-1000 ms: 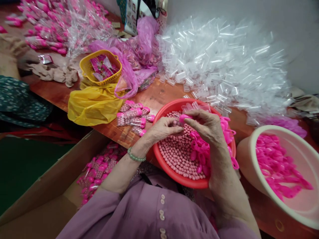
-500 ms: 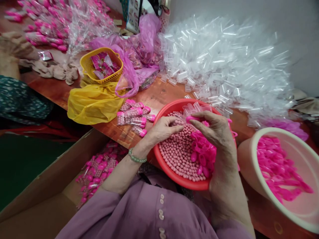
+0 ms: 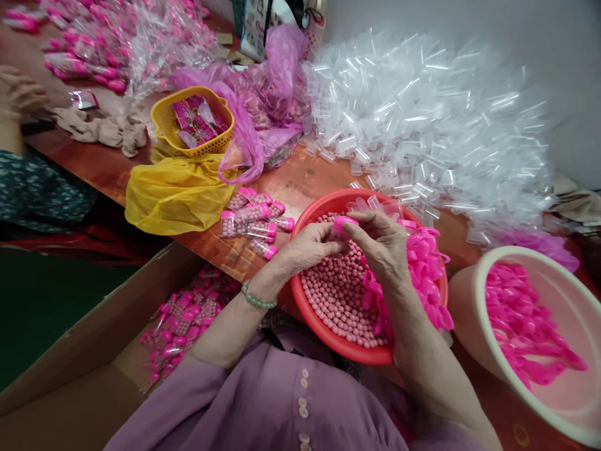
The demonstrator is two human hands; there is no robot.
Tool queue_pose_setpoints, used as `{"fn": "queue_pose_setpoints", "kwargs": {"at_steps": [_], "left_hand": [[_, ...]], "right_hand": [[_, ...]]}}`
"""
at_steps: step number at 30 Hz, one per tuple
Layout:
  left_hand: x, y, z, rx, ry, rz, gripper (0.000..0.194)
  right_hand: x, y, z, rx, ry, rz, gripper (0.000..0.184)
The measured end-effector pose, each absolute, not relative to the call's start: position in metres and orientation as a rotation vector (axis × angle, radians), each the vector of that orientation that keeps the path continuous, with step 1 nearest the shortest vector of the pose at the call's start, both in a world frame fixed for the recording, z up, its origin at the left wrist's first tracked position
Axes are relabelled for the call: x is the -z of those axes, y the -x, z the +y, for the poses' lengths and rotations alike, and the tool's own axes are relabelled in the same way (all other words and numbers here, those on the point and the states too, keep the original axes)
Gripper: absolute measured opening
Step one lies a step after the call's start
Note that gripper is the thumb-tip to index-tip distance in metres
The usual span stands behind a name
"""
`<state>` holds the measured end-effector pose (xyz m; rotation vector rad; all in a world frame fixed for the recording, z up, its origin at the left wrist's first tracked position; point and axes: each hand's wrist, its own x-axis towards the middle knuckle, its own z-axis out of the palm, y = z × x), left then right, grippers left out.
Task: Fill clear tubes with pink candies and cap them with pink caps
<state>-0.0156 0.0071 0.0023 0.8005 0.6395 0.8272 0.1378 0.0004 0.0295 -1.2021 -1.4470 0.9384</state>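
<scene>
Above the red basin (image 3: pixel 312 319), my left hand (image 3: pixel 312 247) closes around a clear plastic tube (image 3: pixel 336 235), mostly hidden by the fingers. My right hand (image 3: pixel 382 244) pinches a bright pink plastic cap (image 3: pixel 345 222) at the tube's upper end. Whether the cap is seated cannot be made out. Pink beads (image 3: pixel 328 300) fill the left part of the basin. Pink plastic caps (image 3: pixel 425 275) are heaped on its right side, partly behind my right hand. Several clear tubes (image 3: pixel 373 202) rest at the basin's far side.
Clear tubes (image 3: pixel 422 125) form a large pile behind the basin. Filled, capped tubes (image 3: pixel 258 216) lie left of it; more fill a cardboard box (image 3: pixel 84 332) below. A cream basin (image 3: pixel 479 300) holds pink parts. Beyond the yellow basket (image 3: pixel 164 122), another person's hand (image 3: pixel 21 91) shows.
My right hand has moved left and slightly down, bringing the pink cap to the left hand's fingers. More of the pink heap now shows right of my wrist. The other person's hand shifted left.
</scene>
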Motion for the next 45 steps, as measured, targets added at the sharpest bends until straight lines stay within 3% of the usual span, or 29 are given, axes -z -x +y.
{"fn": "queue_pose_setpoints", "kwargs": {"at_steps": [8,15,17,20,22,28,45], "left_hand": [[-0.001,0.020,0.007,-0.812,-0.794,0.564,0.030],[0.001,0.025,0.008,-0.762,-0.699,0.460,0.051],[-0.002,0.026,0.009,-0.763,-0.670,0.457,0.049],[-0.005,0.026,0.010,-0.760,-0.642,0.466,0.046],[-0.006,0.025,0.010,-0.751,-0.626,0.469,0.047],[-0.004,0.023,0.012,-0.769,-0.673,0.457,0.045],[-0.008,0.025,0.012,-0.770,-0.636,0.443,0.050]], "right_hand": [[-0.026,-0.134,0.004,-0.873,1.199,-1.473,0.025],[-0.025,-0.141,0.003,-0.482,1.197,-1.853,0.019],[-0.026,-0.146,0.003,-0.367,1.136,-2.024,0.030],[-0.024,-0.150,0.003,-0.191,1.074,-2.245,0.063],[-0.022,-0.149,0.004,-0.066,1.073,-2.331,0.071],[-0.019,-0.141,0.002,0.206,1.114,-2.370,0.055],[-0.022,-0.133,-0.006,0.225,1.096,-2.359,0.057]]}}
